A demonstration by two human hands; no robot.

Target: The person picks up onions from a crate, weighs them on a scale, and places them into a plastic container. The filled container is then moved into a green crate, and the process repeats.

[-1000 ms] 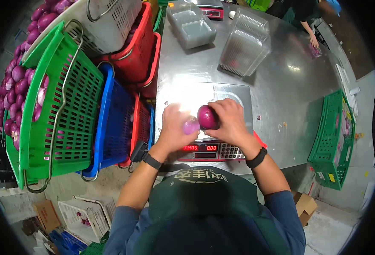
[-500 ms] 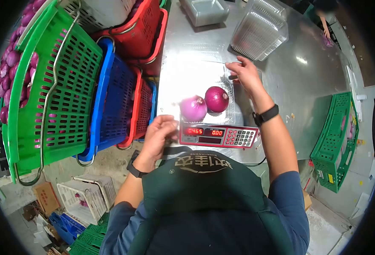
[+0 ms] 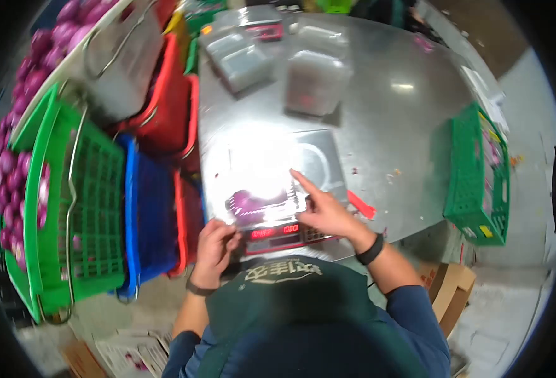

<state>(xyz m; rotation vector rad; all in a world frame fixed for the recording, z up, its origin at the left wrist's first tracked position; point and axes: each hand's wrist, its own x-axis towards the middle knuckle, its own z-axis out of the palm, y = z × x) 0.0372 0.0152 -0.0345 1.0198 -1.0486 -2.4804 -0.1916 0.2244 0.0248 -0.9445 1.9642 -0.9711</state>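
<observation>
A clear plastic container [image 3: 277, 213] holds purple onions [image 3: 248, 205]; glare and blur hide part of it, and it overlaps the left part of the scale plate [image 3: 322, 153]. My right hand [image 3: 328, 214] grips its right edge, forefinger stretched along the side and thumb near the front. My left hand [image 3: 216, 244] has its fingers curled at the container's front left corner. Just below lies the scale's red display panel [image 3: 278, 237], its lit digits smeared.
Stacked clear containers [image 3: 316, 79] and another stack [image 3: 237, 60] stand farther back. Green [image 3: 92, 208], blue [image 3: 149, 214] and red [image 3: 164, 101] crates line the left. A red object [image 3: 361, 205] lies right of the scale; a green crate [image 3: 476, 176] stands at the right edge.
The container with the onions has shifted left over the scale, uncovering the plate's right part. My right hand has come down to its right edge. The whole view has shifted.
</observation>
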